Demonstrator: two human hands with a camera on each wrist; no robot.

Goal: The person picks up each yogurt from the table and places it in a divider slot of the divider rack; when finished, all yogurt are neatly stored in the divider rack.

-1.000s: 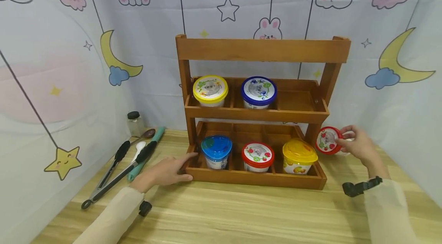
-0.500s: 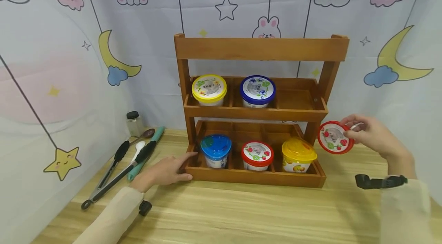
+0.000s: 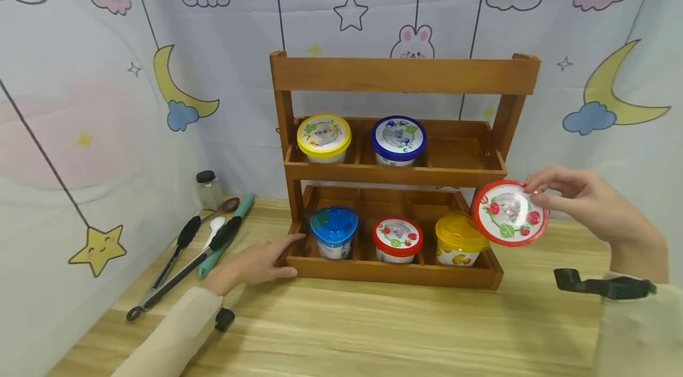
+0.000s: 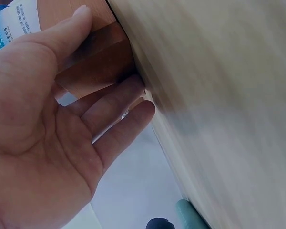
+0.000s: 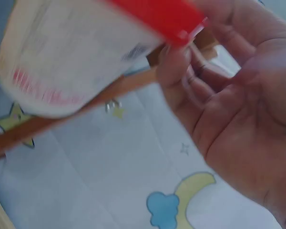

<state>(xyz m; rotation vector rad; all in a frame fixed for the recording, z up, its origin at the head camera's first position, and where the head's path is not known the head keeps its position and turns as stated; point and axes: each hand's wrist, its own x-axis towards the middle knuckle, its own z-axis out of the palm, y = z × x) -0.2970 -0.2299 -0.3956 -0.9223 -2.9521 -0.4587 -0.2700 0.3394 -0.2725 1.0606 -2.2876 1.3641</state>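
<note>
My right hand (image 3: 597, 202) pinches a white tub with a red strawberry lid (image 3: 504, 226) by the lid's rim, between thumb and fingers. The tub is tilted, lid facing the head camera, in the air at the right end of a two-tier wooden rack (image 3: 405, 74). In the right wrist view, the white side of the tub (image 5: 62, 57) shows, blurred. My left hand (image 3: 253, 263) grips the rack's lower left corner. The left wrist view has the thumb on the front of the wooden corner (image 4: 100, 62) and the other fingers round its side.
On the upper tier stand a yellow-lidded tub (image 3: 324, 137) and a blue-lidded tub (image 3: 399, 139); its right compartment is bare. Below are a blue tub (image 3: 334, 232), another red-lidded tub (image 3: 397, 239) and a yellow tub (image 3: 461, 237). Tongs (image 3: 176, 279), spoons and a jar (image 3: 208, 188) lie left.
My right hand has lifted the red-lidded tub from beside the rack's lower right end, up and towards me, and its lid now faces the camera more. My left hand has stayed put.
</note>
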